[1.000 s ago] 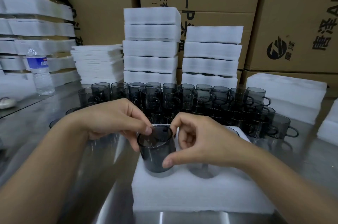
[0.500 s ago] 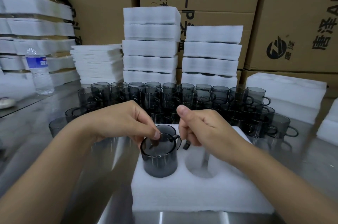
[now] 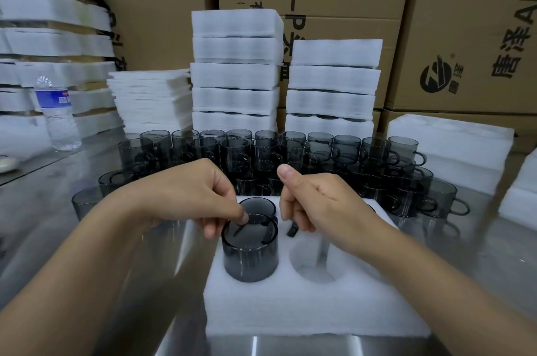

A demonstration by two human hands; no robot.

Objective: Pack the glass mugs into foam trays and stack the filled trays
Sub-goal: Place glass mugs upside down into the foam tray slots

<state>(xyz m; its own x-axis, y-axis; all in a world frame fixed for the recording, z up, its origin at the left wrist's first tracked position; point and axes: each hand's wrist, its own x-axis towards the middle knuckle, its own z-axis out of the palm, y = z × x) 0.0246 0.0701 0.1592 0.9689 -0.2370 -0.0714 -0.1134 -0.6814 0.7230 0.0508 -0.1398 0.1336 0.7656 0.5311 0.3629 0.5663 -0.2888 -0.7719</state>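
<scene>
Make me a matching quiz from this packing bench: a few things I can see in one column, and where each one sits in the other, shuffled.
Things:
1. water bottle
2. front mug
3. empty hole
4. tall foam stack

Places:
A. behind the rows of mugs
B. right side of the foam tray
C. far left on the table
D. left side of the tray, left hand on its rim

Pairs: 1-C, 2-D, 3-B, 4-A

Under the left grip (image 3: 186, 196) a smoke-grey mug (image 3: 250, 254) is sitting in a plain white foam tray (image 3: 305, 312); beyond it brown cartons (image 3: 465, 7) are showing black print, a bottle (image 3: 58, 117) a blue label
</scene>
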